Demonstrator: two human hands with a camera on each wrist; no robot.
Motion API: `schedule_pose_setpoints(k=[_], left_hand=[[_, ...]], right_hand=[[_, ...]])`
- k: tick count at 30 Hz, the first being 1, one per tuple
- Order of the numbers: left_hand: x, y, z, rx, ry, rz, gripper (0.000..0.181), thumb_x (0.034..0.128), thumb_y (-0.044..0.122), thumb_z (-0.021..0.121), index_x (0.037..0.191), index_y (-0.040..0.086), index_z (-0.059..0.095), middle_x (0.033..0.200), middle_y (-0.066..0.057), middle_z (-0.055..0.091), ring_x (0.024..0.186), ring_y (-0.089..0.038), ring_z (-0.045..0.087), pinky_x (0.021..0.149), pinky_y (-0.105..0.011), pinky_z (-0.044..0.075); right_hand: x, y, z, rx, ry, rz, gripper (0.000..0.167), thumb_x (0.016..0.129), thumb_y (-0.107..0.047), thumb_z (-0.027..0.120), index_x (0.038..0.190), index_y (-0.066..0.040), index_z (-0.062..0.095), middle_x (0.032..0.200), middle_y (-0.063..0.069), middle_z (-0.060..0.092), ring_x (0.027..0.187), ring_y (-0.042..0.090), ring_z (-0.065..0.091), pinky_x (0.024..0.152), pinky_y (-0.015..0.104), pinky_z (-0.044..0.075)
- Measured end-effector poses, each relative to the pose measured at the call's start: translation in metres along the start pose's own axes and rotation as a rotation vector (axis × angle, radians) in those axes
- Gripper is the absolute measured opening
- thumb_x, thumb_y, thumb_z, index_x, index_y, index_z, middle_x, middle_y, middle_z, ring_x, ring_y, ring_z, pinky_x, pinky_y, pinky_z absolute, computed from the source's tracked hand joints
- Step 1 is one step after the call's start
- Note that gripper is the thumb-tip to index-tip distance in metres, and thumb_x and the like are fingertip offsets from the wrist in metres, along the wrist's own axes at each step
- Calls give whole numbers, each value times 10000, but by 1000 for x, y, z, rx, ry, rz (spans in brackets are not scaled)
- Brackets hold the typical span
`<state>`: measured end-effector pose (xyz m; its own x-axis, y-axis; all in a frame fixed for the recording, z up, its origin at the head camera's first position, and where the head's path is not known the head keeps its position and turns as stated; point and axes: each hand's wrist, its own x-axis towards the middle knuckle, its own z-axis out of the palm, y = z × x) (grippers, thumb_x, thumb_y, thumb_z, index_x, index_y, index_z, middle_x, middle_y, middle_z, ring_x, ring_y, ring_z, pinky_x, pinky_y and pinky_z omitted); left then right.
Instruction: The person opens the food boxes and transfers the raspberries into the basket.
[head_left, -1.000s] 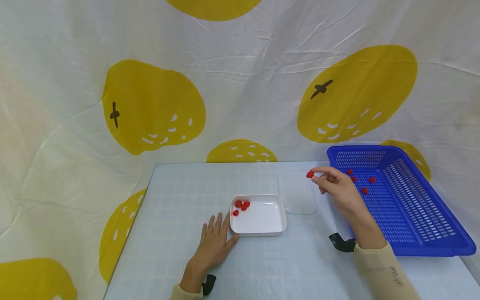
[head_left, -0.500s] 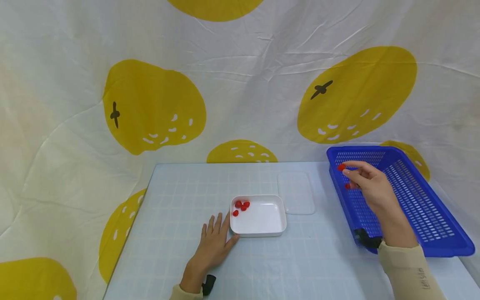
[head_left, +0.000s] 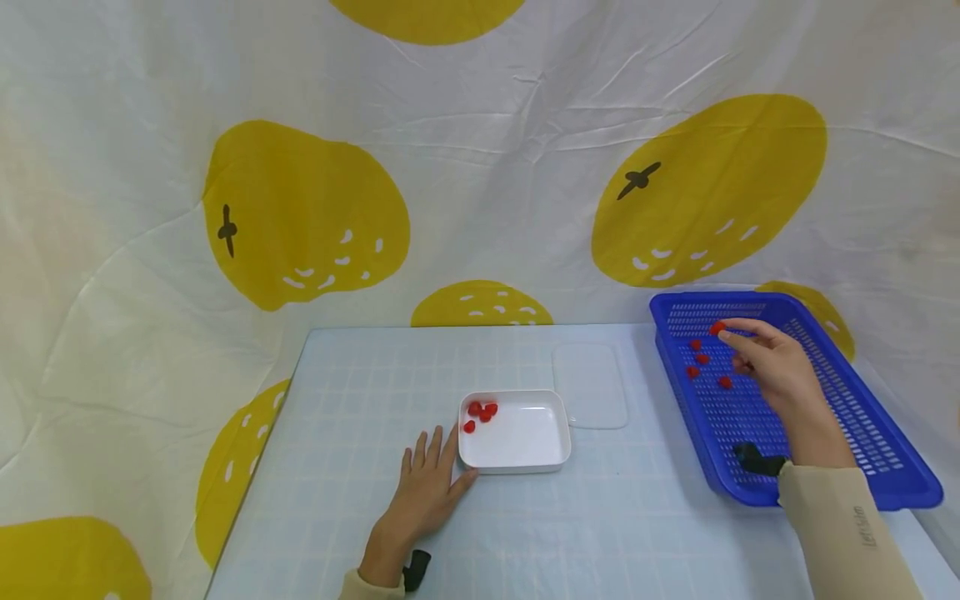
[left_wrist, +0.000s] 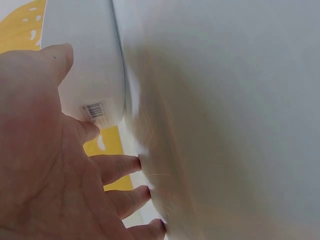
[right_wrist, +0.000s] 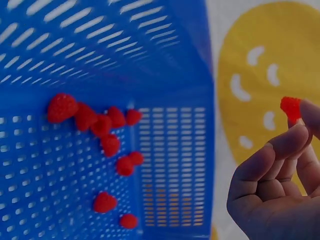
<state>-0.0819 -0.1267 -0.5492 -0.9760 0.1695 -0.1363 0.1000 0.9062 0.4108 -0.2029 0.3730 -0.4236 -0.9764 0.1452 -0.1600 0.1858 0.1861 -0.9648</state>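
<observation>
My right hand point(head_left: 783, 367) is above the blue basket point(head_left: 757, 467), pinching a small red raspberry point(head_left: 717, 328) between thumb and fingertips. The same raspberry point(right_wrist: 290, 107) shows plainly in the right wrist view, with the other fingers of that hand curled. Below it, several loose raspberries point(right_wrist: 101, 125) lie on the basket's slotted floor. My left hand point(head_left: 431, 492) rests spread on the table beside a shallow white box point(head_left: 528, 429), thumb and index finger at its left side. Several raspberries point(head_left: 485, 415) are grouped at the box's left end.
A clear plastic lid point(head_left: 590, 387) lies flat behind and right of the white box. The table point(head_left: 360, 383) has a pale blue checked cover. A white cloth point(head_left: 502, 192) with yellow fruit prints hangs behind it. The basket's raised wall point(head_left: 862, 400) borders the right side.
My right hand has moved right, from over the lid to over the basket, still pinching the raspberry. The left hand and the white box have stayed in place.
</observation>
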Motion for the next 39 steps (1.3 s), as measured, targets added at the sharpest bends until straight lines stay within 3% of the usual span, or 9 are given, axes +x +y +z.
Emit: schedule_pose_setpoints(k=[5,12,18,22,26,31,39], left_hand=[[0,-1,0,3,-4,3,823,982,591,504,1605,136,219,1622,-201,221,1489,-440,102,1150,-656,78],[0,0,-2,-3,-7,3,812,987,576,507,1603,128,226,1619,-208,224,1488,-443,101,1149,-658,77],[-1,2,-4,1,-7,4,807,990,573,505,1601,123,231,1616,-214,229,1486,-449,106,1148,-659,84],[-2,3,-6,-6,-7,1,806,988,564,518,1599,119,238,1613,-217,235,1483,-453,113,1147,-661,86],[-3,4,-7,-6,-9,-1,805,988,564,517,1599,119,239,1613,-217,236,1483,-453,114,1147,-660,87],[-2,3,-6,-4,-12,-2,808,990,570,510,1600,118,233,1614,-216,232,1485,-450,109,1148,-659,84],[0,2,-4,1,-11,-6,814,988,577,506,1604,129,220,1620,-207,221,1489,-443,95,1152,-653,74]], right_hand=[[17,17,-5,-47,-12,41,294,927,-347,723,1203,-254,690,1081,-54,499,682,127,556,637,227,508],[31,27,-6,-160,-2,69,319,944,-389,695,1195,-196,654,999,-114,574,698,146,587,653,257,529],[36,30,-10,-111,17,92,230,929,-362,723,1130,-255,689,959,-120,592,680,144,592,648,266,533],[35,30,-10,-99,30,49,319,936,-353,716,1218,-215,662,960,-148,576,659,116,605,628,266,539],[28,21,-6,-108,37,17,444,934,-370,713,1316,-165,617,925,-142,587,659,95,599,624,253,542],[10,-5,11,-148,29,-58,482,931,-399,706,1341,-164,614,785,-77,569,685,101,587,647,231,540],[-21,-39,53,-174,-15,-204,381,947,-370,694,1289,-204,673,775,0,551,699,167,574,620,255,511]])
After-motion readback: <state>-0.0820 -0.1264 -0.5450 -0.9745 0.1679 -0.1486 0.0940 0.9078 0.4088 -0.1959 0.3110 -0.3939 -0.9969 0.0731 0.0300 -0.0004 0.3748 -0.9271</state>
